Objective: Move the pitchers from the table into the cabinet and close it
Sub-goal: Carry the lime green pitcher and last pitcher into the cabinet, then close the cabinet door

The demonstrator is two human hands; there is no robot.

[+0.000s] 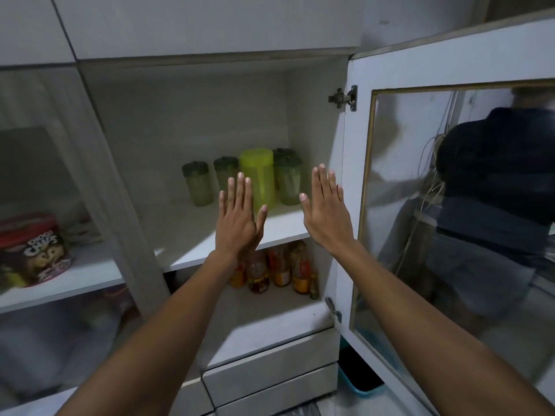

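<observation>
Both arms stretched up from the bottom of the frame toward the open white cabinet (pixel 192 103). Left hand (pixel 238 217) at centre, flat and fully spread, back to the camera, gripping nothing. Right hand (pixel 326 213) just right of centre, likewise flat with fingers extended, empty, close to the inner edge of the open glass door (pixel 450 205).

On the upper shelf (pixel 192 235), near the back wall at mid-frame: a bright yellow-green pitcher (pixel 257 175) standing upright, flanked by four pale pitchers with dark green lids (pixel 196 184), two to its left, two to its right, one of those behind the other. No legible markings on any of them.

On the shelf below, partly hidden by the left wrist, a cluster of bottles (pixel 279 268) with orange and yellow labels; text too small to read.

At the left edge, behind a closed glass panel, a red-and-brown tin (pixel 33 247) with cartoon lettering, seemingly "Choco Chips", blurred.
</observation>
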